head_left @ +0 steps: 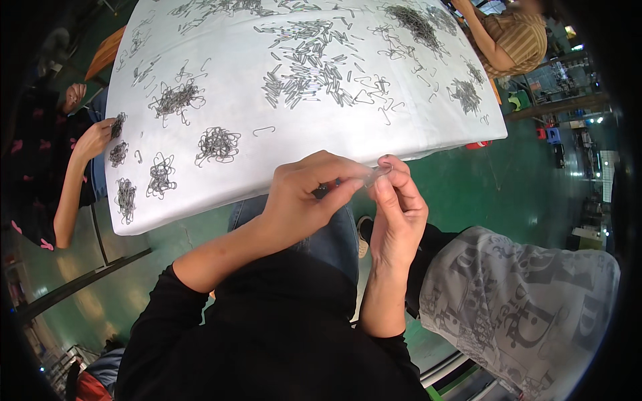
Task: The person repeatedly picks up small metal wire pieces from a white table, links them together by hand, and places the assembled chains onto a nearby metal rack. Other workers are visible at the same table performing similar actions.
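Observation:
My left hand point(304, 197) and my right hand point(398, 214) meet just below the near edge of the white table point(374, 137). Both pinch a small clear tube-like piece point(376, 176) between thumb and fingers; a thin wire may be in it, too small to tell. On the table lie tangled bundles of grey wire hooks point(217, 145) and a spread of loose straight pieces point(307, 73). A single bent wire hook point(263, 129) lies closest to my hands.
A person in dark clothes sits at the left, one hand point(93, 139) at a wire bundle on the table edge. Another person in a striped top point(515, 37) sits at the far right. A patterned grey sleeve point(521, 301) is at my right. Green floor below.

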### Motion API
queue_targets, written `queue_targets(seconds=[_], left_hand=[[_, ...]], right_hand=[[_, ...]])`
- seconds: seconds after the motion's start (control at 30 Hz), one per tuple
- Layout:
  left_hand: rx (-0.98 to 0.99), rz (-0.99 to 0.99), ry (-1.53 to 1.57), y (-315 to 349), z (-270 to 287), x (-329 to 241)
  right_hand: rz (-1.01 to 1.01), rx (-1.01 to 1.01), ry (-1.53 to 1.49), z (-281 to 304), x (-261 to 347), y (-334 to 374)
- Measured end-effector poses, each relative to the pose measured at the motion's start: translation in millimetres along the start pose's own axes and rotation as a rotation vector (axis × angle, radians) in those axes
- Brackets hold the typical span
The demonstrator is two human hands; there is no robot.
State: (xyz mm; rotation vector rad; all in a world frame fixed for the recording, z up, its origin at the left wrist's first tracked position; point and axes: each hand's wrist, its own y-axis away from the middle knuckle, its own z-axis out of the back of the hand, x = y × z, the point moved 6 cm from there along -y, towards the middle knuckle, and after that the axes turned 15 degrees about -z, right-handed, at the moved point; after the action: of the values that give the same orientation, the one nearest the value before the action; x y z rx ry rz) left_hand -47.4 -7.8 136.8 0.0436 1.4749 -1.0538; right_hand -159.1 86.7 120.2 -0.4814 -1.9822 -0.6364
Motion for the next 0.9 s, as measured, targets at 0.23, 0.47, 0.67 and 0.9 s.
queue_targets(seconds=[0.23,0.47,0.67,0.9], left_hand=[[-0.086,-0.109,-0.052,4.0,2.4,6.1],[-0.143,-0.118,-0.032,1.2,8.0,13.0],[-0.145,-0.128,0.014,4.7,5.5,16.3],[-0.023,-0.075,-0.591,-24.2,57.3,126.0]], right_hand=[[0.174,-0.092,0.032,-11.7,-8.3,-2.2],[0.189,-0.125,0.079,-14.6,-11.2,-9.1],[0.286,-0.15,0.053,-17.6,-9.7,-7.7],[0.341,-0.149,0.123,-13.5,-8.4,-3.6]])
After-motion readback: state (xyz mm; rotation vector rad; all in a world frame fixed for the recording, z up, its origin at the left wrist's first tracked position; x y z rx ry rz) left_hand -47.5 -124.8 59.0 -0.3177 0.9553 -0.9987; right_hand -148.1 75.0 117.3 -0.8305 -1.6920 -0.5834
